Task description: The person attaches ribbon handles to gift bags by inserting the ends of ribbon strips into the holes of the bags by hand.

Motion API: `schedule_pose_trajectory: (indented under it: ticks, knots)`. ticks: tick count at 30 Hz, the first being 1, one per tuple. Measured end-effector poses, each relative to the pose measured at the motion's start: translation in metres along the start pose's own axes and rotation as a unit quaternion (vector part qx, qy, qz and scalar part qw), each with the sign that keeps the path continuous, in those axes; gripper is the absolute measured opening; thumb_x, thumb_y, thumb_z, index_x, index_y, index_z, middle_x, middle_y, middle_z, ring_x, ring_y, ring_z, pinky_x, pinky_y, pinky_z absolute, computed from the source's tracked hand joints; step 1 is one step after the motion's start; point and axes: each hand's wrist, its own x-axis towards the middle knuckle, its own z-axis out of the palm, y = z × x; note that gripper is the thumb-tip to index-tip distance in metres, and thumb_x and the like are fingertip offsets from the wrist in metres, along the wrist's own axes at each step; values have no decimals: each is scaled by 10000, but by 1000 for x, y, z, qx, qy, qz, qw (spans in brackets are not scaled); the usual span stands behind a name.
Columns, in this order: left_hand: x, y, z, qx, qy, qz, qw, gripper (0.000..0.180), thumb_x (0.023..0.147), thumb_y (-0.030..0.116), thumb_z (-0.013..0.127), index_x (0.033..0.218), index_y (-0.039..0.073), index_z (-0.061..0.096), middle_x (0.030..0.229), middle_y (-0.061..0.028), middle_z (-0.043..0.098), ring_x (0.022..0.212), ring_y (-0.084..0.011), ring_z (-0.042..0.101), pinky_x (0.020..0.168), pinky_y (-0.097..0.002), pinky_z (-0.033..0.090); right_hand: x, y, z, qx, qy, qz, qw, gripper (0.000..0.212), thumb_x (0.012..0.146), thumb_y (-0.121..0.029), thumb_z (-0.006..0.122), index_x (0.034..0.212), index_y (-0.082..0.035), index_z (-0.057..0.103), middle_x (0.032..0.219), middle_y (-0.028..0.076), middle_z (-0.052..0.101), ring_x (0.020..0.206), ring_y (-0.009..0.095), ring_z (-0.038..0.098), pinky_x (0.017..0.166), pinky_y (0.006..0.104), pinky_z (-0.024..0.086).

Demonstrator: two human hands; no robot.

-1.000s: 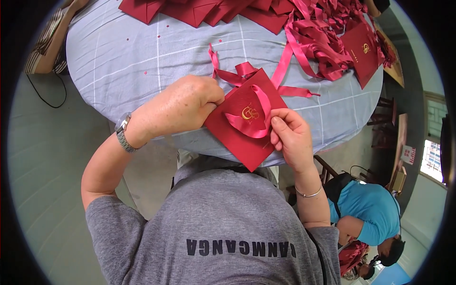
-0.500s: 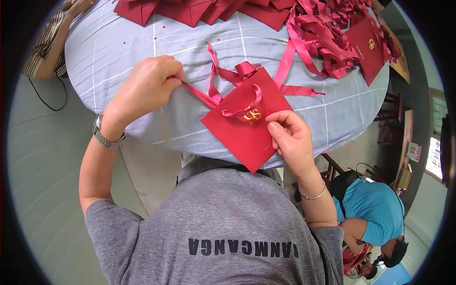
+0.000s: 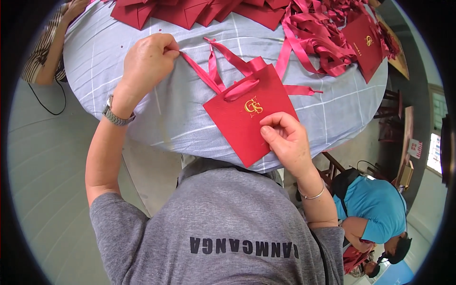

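Note:
A small red paper gift bag (image 3: 244, 126) lies tilted on the cloth near the table's front edge, gold emblem up. A pink-red ribbon handle (image 3: 242, 89) crosses its top edge. My left hand (image 3: 151, 61), beyond the bag's left side, pinches the end of a ribbon (image 3: 199, 71) that runs taut to the bag's top. Another loose ribbon (image 3: 232, 58) stands in a bend behind the bag. With fingers curled and thumb close to the index finger, my right hand (image 3: 289, 142) is closed at the bag's lower right edge; its lower fingers are partly hidden.
Several red bags or envelopes (image 3: 180, 14) overlap along the far side. A heap of ribbons (image 3: 318, 42) and another red bag (image 3: 363, 50) lie far right on the checked tablecloth (image 3: 183, 130). People sit at far left and lower right, one in a blue shirt (image 3: 373, 209).
My left hand has moved up and away, drawing the ribbon tighter. The bag has turned slightly, and its front handle has shortened against the top edge. My right hand has shifted slightly left.

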Motion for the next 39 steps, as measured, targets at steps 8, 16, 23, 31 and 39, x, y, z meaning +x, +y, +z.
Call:
schedule_pose_trajectory:
  ticks: [8,16,23,31,39]
  knots:
    - [-18,13,1,16,129,63,990,164,766,26,585,914,28,658,853,-140,655,830,-343,624,699,-413,496,0,4,-1,-21,-26,-4,999,122,888,-33,634,1000,1,598,779,-41,559,665,11,490,588,163,399]
    - [-54,95,42,-45,15,121,992,123,825,125,648,885,18,636,861,-155,621,815,-354,598,710,-439,472,-6,-5,6,-106,-25,-66,992,152,846,-15,651,992,8,617,831,-29,555,679,18,483,597,180,407]
    - [-62,98,40,-164,16,137,977,138,749,148,703,794,38,633,752,-127,585,781,-323,579,674,-426,459,-15,-66,-10,-179,-93,-145,969,264,816,-15,635,1079,7,624,986,78,604,775,117,592,671,242,473]
    - [-90,117,29,-126,80,264,953,83,672,110,681,730,97,624,691,-35,525,694,-231,510,643,-365,378,39,-56,-25,-307,-48,-182,933,351,868,-219,673,1138,-8,597,962,99,636,866,168,594,702,296,482]
    - [-93,115,18,-163,66,267,947,198,616,76,772,768,79,645,717,-43,560,693,-238,524,649,-354,373,59,-47,-38,12,-12,-49,999,347,927,-156,616,1223,7,536,993,33,616,846,37,555,689,198,452]
